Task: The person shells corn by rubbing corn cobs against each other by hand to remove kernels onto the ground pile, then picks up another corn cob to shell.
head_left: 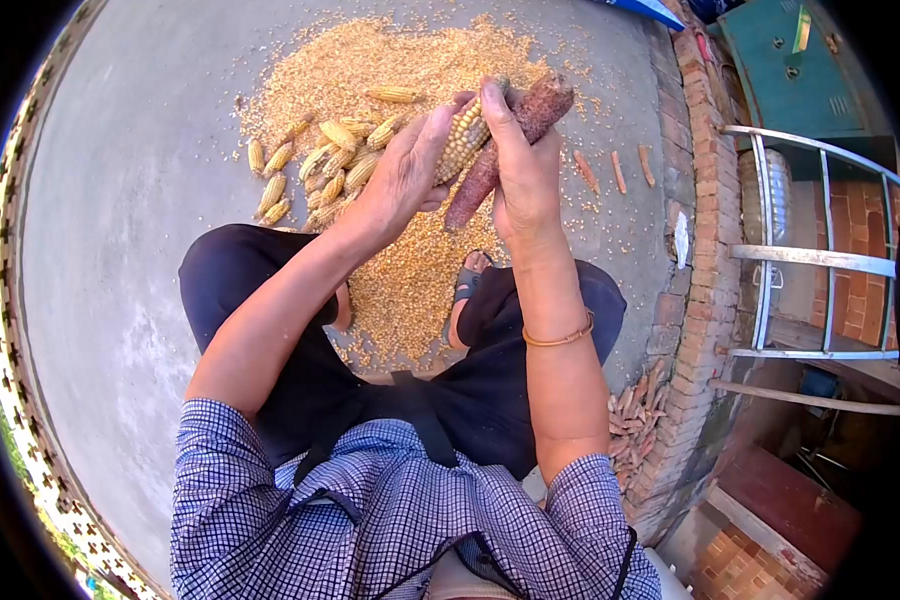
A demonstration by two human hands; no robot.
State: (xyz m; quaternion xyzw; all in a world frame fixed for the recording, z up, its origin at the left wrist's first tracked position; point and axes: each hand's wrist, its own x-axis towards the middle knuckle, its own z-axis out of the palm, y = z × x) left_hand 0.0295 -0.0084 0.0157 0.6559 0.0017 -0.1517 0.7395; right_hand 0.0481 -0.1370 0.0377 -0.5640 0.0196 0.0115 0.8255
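My left hand [410, 170] is closed around a corn ear [462, 145] that still bears rows of yellow kernels. Against that ear lies a bare reddish corncob [477, 186], gripped in my right hand [526, 175]. The cob slants from lower left to upper right, and its far end [550, 97] sticks out past my right fingers. Both hands are close together above the floor, in front of my knees. Below them spreads a heap of loose kernels [410, 290]. Several unshelled corn ears [335, 160] lie piled left of my hands.
Loose kernels [370, 60] cover the floor [120, 200] ahead. Three bare cobs [618, 172] lie to the right, and a pile of cobs [635, 420] rests by the low brick edge [705, 260]. Beyond it stand a metal railing [820, 258] and a green cabinet [790, 70].
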